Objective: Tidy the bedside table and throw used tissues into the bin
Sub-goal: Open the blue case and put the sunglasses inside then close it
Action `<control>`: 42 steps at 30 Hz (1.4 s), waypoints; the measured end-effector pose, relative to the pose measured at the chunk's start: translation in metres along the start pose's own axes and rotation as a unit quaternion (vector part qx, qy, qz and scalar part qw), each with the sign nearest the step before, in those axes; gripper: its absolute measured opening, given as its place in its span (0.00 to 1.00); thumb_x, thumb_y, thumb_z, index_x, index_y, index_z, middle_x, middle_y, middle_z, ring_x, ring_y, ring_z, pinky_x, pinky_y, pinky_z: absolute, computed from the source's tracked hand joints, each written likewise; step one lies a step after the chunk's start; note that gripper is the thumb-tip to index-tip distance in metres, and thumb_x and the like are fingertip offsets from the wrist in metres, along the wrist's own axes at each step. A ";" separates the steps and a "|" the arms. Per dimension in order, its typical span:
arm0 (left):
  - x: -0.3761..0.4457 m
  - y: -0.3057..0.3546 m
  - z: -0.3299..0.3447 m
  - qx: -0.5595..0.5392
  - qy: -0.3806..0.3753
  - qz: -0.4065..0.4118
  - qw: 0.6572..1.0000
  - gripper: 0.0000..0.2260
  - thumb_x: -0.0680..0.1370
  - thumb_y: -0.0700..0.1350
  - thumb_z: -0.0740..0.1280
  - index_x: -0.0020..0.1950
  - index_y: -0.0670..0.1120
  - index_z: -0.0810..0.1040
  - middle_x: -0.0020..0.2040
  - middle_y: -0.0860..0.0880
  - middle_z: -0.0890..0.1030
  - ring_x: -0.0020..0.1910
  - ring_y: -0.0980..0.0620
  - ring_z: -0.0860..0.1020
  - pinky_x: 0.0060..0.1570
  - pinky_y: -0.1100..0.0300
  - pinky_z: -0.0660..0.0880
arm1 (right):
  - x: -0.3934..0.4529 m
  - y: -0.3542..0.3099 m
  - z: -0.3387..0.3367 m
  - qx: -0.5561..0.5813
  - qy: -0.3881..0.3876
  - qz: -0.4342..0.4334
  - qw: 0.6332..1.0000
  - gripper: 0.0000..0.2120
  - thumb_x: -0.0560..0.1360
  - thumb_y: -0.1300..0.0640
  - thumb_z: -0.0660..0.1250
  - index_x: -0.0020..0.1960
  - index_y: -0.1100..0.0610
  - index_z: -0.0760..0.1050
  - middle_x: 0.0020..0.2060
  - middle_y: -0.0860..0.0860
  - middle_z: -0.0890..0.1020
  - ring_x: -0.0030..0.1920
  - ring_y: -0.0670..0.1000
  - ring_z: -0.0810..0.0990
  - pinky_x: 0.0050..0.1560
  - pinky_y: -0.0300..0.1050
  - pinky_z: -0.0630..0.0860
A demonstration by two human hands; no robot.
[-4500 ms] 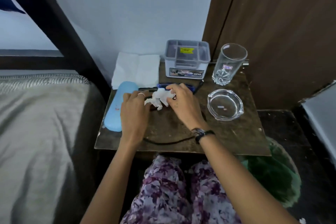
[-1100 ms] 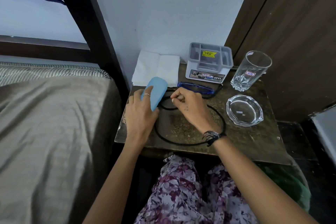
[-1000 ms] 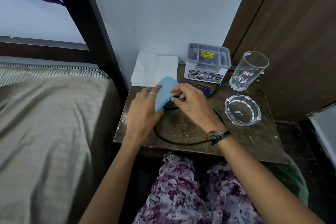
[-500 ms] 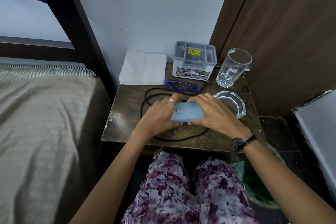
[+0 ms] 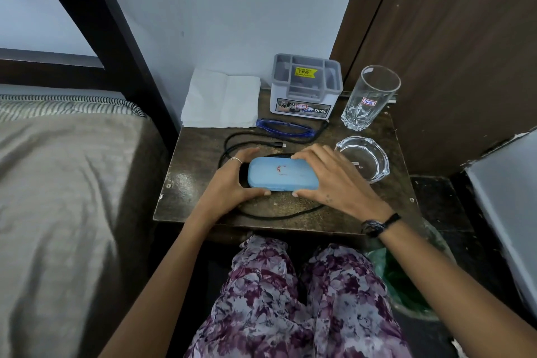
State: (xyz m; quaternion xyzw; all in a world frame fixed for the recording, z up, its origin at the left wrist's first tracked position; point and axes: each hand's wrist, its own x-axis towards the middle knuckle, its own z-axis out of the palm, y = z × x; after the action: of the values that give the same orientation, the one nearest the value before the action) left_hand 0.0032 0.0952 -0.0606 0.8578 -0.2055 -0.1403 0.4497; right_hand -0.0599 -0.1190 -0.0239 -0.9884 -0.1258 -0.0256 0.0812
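Note:
A light blue glasses case (image 5: 281,174) lies flat on the middle of the dark bedside table (image 5: 191,154). My left hand (image 5: 229,186) grips its left end and my right hand (image 5: 334,180) grips its right end, thumbs on the near edge. A black cable (image 5: 247,136) loops under and around the case. Blue glasses (image 5: 286,128) lie behind it. A folded white tissue (image 5: 222,99) sits at the back left corner. A green-lined bin (image 5: 406,279) stands on the floor under the table's right side.
A grey organiser box (image 5: 305,87) stands at the back against the wall. An upright glass tumbler (image 5: 369,96) and a glass ashtray (image 5: 366,157) occupy the right side. The bed (image 5: 64,197) lies to the left, a wooden door (image 5: 450,52) to the right.
The crumpled tissue seen earliest is gone from the table. The blue case went from the left edge to the table's middle, turned flat, and both hands now hold its ends.

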 end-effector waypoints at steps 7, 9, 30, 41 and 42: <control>-0.003 -0.002 0.003 -0.012 0.019 -0.012 1.000 0.41 0.64 0.45 0.78 0.72 0.55 0.62 0.67 0.51 0.74 0.65 0.53 0.71 0.57 0.64 0.65 | 0.005 -0.002 -0.006 -0.002 -0.008 -0.020 1.000 0.30 0.69 0.45 0.70 0.66 0.57 0.68 0.58 0.53 0.74 0.57 0.52 0.73 0.60 0.46 0.70; -0.003 -0.002 0.003 -0.013 0.024 -0.015 1.000 0.43 0.64 0.45 0.78 0.73 0.56 0.59 0.67 0.51 0.73 0.66 0.52 0.70 0.56 0.63 0.66 | 0.008 0.000 -0.014 0.012 -0.040 -0.014 0.999 0.29 0.71 0.45 0.68 0.68 0.55 0.66 0.59 0.51 0.72 0.58 0.50 0.72 0.56 0.40 0.67; 0.000 -0.006 0.002 0.007 0.018 0.029 0.999 0.51 0.64 0.48 0.78 0.72 0.65 0.44 0.62 0.56 0.78 0.64 0.54 0.72 0.59 0.55 0.71 | 0.093 0.025 -0.027 0.078 -0.048 0.156 0.983 0.17 0.75 0.49 0.66 0.61 0.56 0.75 0.57 0.54 0.78 0.55 0.56 0.77 0.53 0.52 0.75; 0.001 -0.011 0.004 0.063 0.018 0.054 0.996 0.50 0.61 0.66 0.66 0.73 0.63 0.38 0.67 0.54 0.74 0.66 0.51 0.72 0.62 0.50 0.71 | 0.098 0.021 -0.031 -0.082 0.074 0.068 0.992 0.10 0.78 0.59 0.59 0.51 0.63 0.77 0.46 0.58 0.79 0.46 0.59 0.78 0.43 0.52 0.76; 0.001 -0.011 0.004 0.067 0.020 0.055 0.996 0.49 0.61 0.67 0.66 0.72 0.63 0.37 0.67 0.54 0.74 0.66 0.50 0.72 0.62 0.49 0.71 | 0.093 0.020 -0.034 -0.071 0.111 0.056 0.990 0.10 0.78 0.59 0.59 0.51 0.63 0.77 0.46 0.57 0.79 0.46 0.58 0.78 0.42 0.51 0.76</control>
State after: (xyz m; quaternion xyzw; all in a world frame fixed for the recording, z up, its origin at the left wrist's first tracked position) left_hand 0.0049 0.0975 -0.0720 0.8758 -0.2528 -0.0843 0.4025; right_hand 0.0343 -0.1208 0.0135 -0.9882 -0.0581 -0.1393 0.0253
